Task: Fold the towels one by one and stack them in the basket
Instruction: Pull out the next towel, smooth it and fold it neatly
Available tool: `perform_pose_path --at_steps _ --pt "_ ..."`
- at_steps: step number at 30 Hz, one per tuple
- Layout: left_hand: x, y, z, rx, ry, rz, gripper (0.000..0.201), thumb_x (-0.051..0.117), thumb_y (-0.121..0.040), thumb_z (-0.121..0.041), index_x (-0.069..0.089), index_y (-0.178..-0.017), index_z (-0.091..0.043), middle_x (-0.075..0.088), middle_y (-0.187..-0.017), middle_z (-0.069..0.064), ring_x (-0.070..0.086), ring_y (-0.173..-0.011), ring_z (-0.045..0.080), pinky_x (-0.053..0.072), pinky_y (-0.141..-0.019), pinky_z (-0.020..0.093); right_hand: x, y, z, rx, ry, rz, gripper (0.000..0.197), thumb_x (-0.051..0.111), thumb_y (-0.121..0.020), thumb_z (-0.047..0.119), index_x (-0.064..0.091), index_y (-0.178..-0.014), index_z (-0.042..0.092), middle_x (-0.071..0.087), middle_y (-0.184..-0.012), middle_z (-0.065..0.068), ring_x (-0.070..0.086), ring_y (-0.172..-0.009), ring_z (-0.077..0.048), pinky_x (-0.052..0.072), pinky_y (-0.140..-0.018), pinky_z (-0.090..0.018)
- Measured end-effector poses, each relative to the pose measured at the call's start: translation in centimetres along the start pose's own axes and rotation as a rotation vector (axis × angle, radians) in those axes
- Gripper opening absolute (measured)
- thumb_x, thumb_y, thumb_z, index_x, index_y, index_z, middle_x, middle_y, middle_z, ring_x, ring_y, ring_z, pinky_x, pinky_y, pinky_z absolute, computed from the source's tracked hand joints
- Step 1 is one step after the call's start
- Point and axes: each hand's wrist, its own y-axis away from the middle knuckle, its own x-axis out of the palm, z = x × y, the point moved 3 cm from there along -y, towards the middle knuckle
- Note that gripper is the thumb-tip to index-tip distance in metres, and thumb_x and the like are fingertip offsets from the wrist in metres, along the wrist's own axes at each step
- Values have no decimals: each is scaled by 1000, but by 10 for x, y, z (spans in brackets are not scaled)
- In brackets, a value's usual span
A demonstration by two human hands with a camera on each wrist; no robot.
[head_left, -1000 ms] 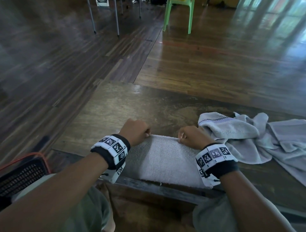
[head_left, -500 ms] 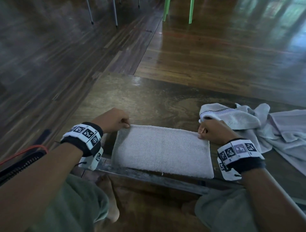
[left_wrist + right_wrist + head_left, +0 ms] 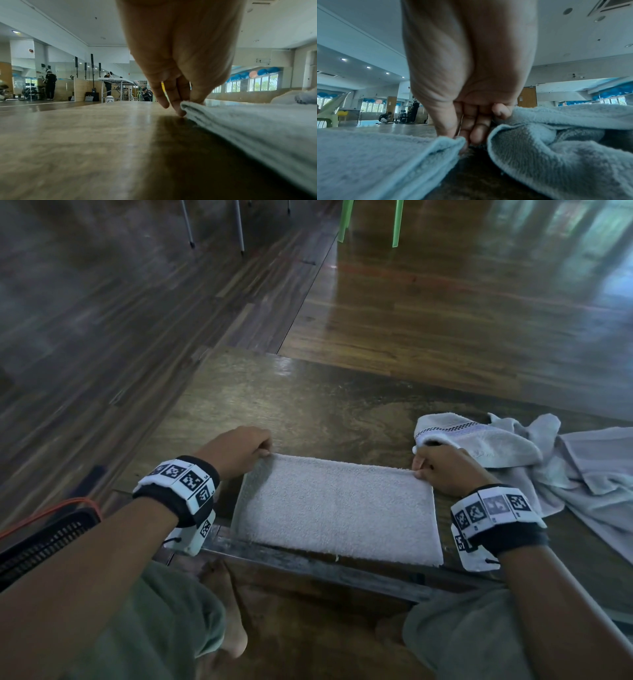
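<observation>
- The left hand [image 3: 239,451] is curled knuckles-up at the far left corner of the folded towel [image 3: 337,508], with the forearm coming in from the lower left.
- In the left wrist view the left hand [image 3: 178,56] points down at the table [image 3: 72,135]; its thumb and fingertips [image 3: 180,108] pinch the layered corner of the folded towel [image 3: 248,128], so it grips the towel.
- The right hand [image 3: 442,470] mirrors it at the far right corner, fingers bent under and the wrist angled inward.
- In the right wrist view the right hand [image 3: 467,67] hangs fingers-down, its thumb and fingertips [image 3: 447,128] nipping the corner of the folded towel [image 3: 376,155]; it too grips the towel.
- The folded towel lies flat between the two hands as a neat rectangle, its near edge along the table's [image 3: 308,405] front rim.
- Just beyond and to the outside of the right hand lies the heap of unfolded towels [image 3: 548,467], touching its little-finger side; the same heap of unfolded towels [image 3: 556,148] bulks up beside the fingers in the right wrist view.
- The basket [image 3: 44,539] sits on the floor below and outside the left forearm, behind the left hand.
</observation>
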Motion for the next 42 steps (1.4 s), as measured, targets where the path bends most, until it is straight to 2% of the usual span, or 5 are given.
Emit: perform_pose_path --at_steps 11,16,22,36,42 --pt "-16 15 -12 -10 -179 -139 17 50 -93 -30 62 -104 -24 60 -104 -9 53 -93 9 32 -93 33 -4 12 10 1 16 -115 14 62 -85 17 55 -91 27 58 -104 3 56 -96 -18 46 -79 -32" --pt "14 49 -82 69 -188 -148 35 30 -98 -32 48 -125 -18 52 -126 1 51 -115 20 31 -103 40 18 48 75 -178 151 -107 46 40 -95 40 37 -137 20 35 -146 -4 30 -135 -22 25 -109 -40" --pt "73 56 -106 -180 -140 31 67 7 -95 -55 -4 -150 -17 -10 -157 12 -12 -145 28 -7 -114 49 72 57 106 -77 79 -42 61 18 -98 47 4 -149 18 -8 -158 -9 -9 -146 -23 1 -117 -50" --pt "62 31 -60 -81 -253 -47 64 9 -91 -64 -4 -148 -38 -8 -159 -1 -9 -145 21 -4 -115 53 66 46 56 38 67 -57 63 17 -96 52 -1 -150 24 -10 -158 -6 -13 -145 -18 -6 -117 -44" --pt "28 19 -23 -246 -504 -21 64 10 -95 -55 8 -149 -21 4 -157 14 2 -145 28 -2 -110 61 58 53 35 51 75 -137 52 22 -100 40 22 -148 21 19 -157 1 10 -145 -13 5 -117 -42"
